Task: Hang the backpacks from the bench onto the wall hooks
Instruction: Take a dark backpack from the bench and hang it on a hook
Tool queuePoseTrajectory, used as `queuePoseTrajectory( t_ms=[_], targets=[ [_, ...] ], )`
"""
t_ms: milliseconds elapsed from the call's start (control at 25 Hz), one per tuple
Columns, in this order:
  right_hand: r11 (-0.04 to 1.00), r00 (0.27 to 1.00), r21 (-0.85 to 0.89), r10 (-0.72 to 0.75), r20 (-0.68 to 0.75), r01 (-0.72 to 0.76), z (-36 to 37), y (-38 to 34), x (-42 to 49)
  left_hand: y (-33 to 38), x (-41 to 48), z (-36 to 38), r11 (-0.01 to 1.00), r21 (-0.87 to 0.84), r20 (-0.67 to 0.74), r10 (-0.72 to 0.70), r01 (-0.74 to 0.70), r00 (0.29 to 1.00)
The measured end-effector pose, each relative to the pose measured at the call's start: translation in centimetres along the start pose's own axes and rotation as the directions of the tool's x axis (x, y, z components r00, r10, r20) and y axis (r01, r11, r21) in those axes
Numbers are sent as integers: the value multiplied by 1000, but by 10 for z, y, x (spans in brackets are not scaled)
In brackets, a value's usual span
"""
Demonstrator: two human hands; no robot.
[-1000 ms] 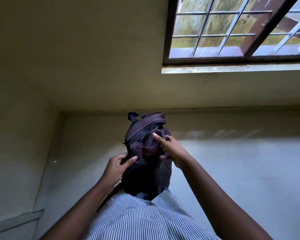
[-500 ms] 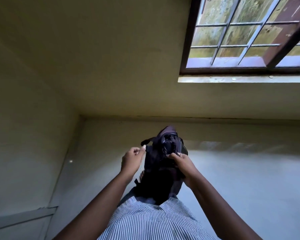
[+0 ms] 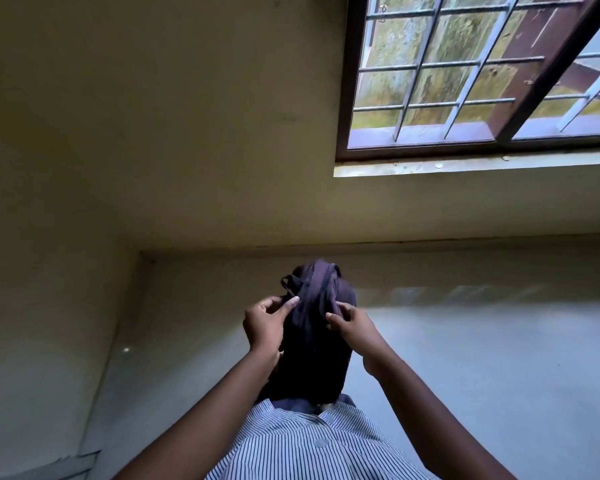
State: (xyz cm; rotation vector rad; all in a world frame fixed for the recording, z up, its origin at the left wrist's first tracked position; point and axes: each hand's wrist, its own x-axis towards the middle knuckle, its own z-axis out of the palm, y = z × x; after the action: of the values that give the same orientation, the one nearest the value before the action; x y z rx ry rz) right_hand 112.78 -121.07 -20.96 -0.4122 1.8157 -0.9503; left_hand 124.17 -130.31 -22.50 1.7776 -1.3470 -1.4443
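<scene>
A dark purple backpack hangs upright in front of my chest, above my striped shirt. My left hand grips its left side near the top, thumb laid on the fabric beside a thin strap loop. My right hand pinches the fabric on its right side at the same height. The bag's lower part is dark and partly hidden behind my forearms. No wall hook and no bench are in view.
A yellowish wall rises ahead and meets the grey floor at a corner on the left. A barred window with a brown frame and a pale sill sits at the upper right.
The backpack has turned in my hands, and both hands have shifted their hold to its two upper sides. My view has moved a little to the left.
</scene>
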Motion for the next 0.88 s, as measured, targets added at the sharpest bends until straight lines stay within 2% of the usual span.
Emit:
queuePoseTrajectory(
  t_ms=[120,200,280,440,520,600,680,760,880],
  targets=[
    [986,997,-166,-9,-77,-4,-4,3,-1,-3,-5,1,994,77,45,76,-79,996],
    [958,991,-285,-73,-111,38,-9,-1,-5,-1,-4,-2,983,98,69,147,-154,987],
    [941,978,-310,-179,-109,137,-10,-9,-10,11,2,-9,947,136,95,281,-293,955],
    [908,907,-172,-404,-119,382,-1,-54,-11,62,17,-28,828,149,222,505,-541,834],
    [805,813,-236,-576,-89,544,-2,-95,3,105,28,-39,768,114,313,574,-630,757],
    [692,731,-322,-683,-3,646,-5,-145,21,154,45,-55,685,123,386,633,-718,670],
    [653,719,-367,-692,66,662,-7,-196,39,204,65,-73,586,153,435,683,-796,586],
    [650,711,-358,-701,58,670,-7,-247,54,249,84,-89,516,156,424,736,-843,529],
    [631,654,-307,-755,-35,712,-4,-317,64,302,107,-99,459,130,270,837,-879,476]
  ],
)
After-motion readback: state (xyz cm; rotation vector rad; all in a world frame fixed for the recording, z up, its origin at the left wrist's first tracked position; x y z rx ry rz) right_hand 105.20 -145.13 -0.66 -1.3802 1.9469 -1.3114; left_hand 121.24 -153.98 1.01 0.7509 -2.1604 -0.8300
